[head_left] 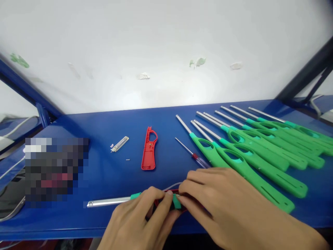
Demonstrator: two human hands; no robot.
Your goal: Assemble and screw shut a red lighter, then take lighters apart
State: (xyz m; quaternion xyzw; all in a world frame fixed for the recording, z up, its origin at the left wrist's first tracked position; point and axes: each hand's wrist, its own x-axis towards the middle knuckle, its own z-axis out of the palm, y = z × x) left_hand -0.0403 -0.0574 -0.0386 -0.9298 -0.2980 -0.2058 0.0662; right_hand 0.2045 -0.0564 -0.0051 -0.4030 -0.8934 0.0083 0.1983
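Observation:
At the shelf's front edge, both my hands are closed around a long-nosed gas lighter (pixel 109 201) with a silver barrel pointing left and red and teal handle parts. My left hand (pixel 145 218) grips it just behind the teal collar. Opposite, my right hand (pixel 218 201) pinches the handle, fingertips close to a teal trigger piece (pixel 176 202). Much of the handle is hidden under my fingers. Beyond my hands lies a red handle half (pixel 148 154), its hollow inside facing up. A screwdriver (pixel 199 159) with a clear, red-collared handle rests near my right hand.
Several green lighters (pixel 260 163) lie side by side on the right of the blue shelf (pixel 93 170). Left of the red half are a small clear-and-metal part (pixel 120 144) and a tiny screw (pixel 127 159). A blurred-out item (pixel 54 170) sits far left. A white wall (pixel 166 52) stands behind.

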